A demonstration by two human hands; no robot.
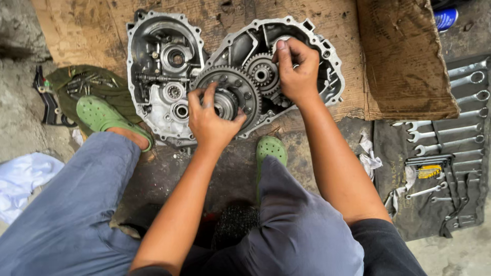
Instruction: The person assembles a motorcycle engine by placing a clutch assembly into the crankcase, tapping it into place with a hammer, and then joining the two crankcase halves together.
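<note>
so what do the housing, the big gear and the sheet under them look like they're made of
Housing: looks like cast aluminium, pale grey, matt, ribbed, oil-stained. Big gear under the left hand: likely steel, darker grey with a greasy sheen on its cut teeth. Sheet: brown corrugated cardboard, torn and stained.

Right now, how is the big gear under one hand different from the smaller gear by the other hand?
The big toothed steel ring gear is much wider than the small steel gear. The big gear sits nearer the person, the small gear farther back. The left hand grips the big gear's hub; the right hand is beside the small gear. Both are grey, toothed, and sit in the same aluminium housing.
</note>
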